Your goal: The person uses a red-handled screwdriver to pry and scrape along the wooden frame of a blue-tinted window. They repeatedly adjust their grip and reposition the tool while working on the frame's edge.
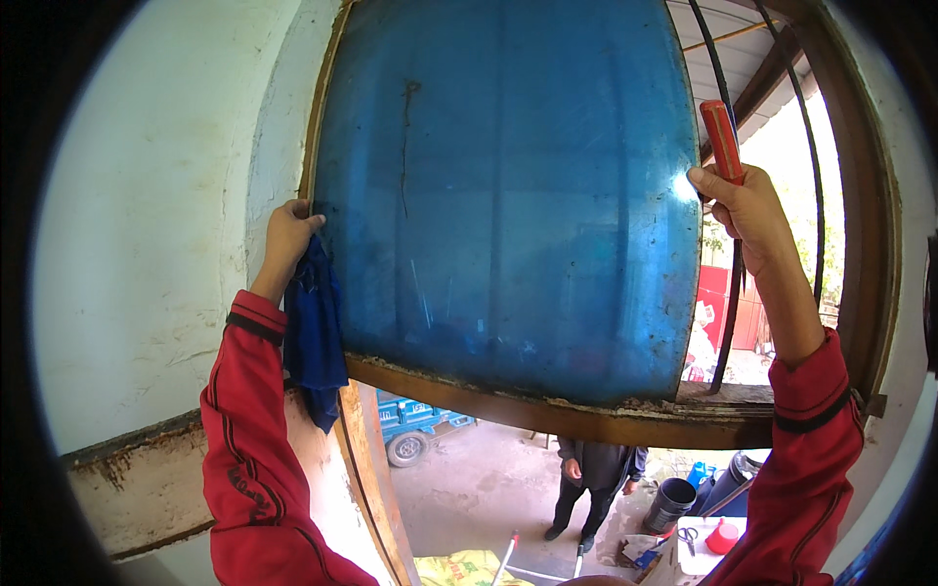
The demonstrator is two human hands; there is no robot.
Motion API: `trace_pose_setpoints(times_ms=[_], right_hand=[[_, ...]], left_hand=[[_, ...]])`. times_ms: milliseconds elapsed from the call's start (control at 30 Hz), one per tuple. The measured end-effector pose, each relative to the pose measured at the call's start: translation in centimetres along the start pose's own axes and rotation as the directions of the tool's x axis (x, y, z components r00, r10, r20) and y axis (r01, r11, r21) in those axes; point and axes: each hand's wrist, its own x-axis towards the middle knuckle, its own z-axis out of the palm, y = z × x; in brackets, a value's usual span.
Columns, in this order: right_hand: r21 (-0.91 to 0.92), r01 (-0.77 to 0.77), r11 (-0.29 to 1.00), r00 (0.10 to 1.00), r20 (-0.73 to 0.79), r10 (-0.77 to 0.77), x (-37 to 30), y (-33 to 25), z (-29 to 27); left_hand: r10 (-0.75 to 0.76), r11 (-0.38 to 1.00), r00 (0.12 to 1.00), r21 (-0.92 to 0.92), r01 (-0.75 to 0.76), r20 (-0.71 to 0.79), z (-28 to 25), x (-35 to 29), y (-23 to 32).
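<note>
A large blue glass pane [508, 225] stands in a worn wooden window frame [576, 418], its right edge bare beside the opening. My left hand [285, 242] is closed at the pane's left edge, pinching a dark blue cloth [315, 337] that hangs below it. At the pane's right edge, my right hand [750, 207] grips a red-handled screwdriver [721, 142], handle upward, with a thin shaft showing below the fist. The right thumb lies against the edge of the glass; the other fingers are partly hidden.
Dark metal bars [817, 186] cross the opening at right. Below, a person [591, 479] stands on the floor near a black bucket [671, 503]. Scissors [688, 537] and a red container [723, 536] lie on a white surface. A blue cart [408, 420] stands outside.
</note>
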Motion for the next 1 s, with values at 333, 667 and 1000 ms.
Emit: trace_pose_setpoints(times_ms=[333, 667, 1000], right_hand=[[-0.085, 0.085, 0.993, 0.987, -0.13, -0.096, -0.6, 0.7, -1.0], [-0.057, 0.081, 0.995, 0.996, 0.043, -0.079, -0.9, 2.8, -2.3], [0.064, 0.206, 0.977, 0.933, 0.289, -0.216, -3.2, 1.7, -2.1]], left_hand=[[0.05, 0.997, 0.999, 0.057, -0.051, 0.018, 0.1, -0.9, -0.4], [0.125, 0.991, 0.987, 0.032, -0.129, 0.102, 1.7, -2.2, 4.4], [0.15, 0.942, 0.952, 0.253, -0.22, 0.268, -0.9, 1.7, 1.8]])
